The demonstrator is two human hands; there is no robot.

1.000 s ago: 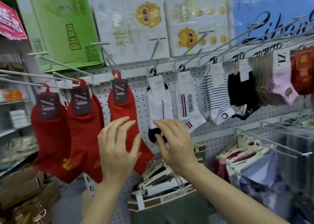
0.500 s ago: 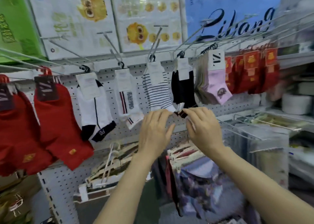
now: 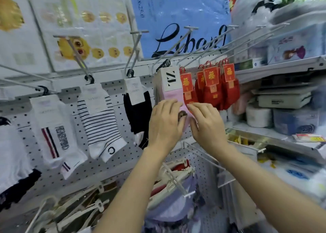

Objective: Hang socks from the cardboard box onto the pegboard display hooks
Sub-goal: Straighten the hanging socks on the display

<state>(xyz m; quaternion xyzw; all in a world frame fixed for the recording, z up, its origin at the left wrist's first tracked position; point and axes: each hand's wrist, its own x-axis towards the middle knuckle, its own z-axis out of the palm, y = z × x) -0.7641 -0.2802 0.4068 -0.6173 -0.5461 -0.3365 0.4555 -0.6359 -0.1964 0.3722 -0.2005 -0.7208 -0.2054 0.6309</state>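
Note:
Both my hands are raised to a thick bundle of pink socks (image 3: pixel 173 96) hanging from a hook on the white pegboard (image 3: pixel 112 164). My left hand (image 3: pixel 165 122) lies against the bundle's left side with fingers loosely bent. My right hand (image 3: pixel 205 124) touches the bundle's right lower edge with its fingertips. To the left hang a black sock (image 3: pixel 139 112), a striped white sock (image 3: pixel 102 125) and a white sock with lettering (image 3: pixel 54 134). Red socks with red cards (image 3: pixel 211 89) hang just to the right. No cardboard box is in view.
Long bare wire hooks (image 3: pixel 208 43) jut out above the socks. Tissue packs (image 3: pixel 178 24) stand on top. Shelves at right hold rolls and boxes (image 3: pixel 282 116). Below, more hooks (image 3: pixel 199 155) carry hangers with garments (image 3: pixel 174 183).
My view and both hands have shifted right along the pegboard, from the white and black socks to the pink bundle beside the red socks.

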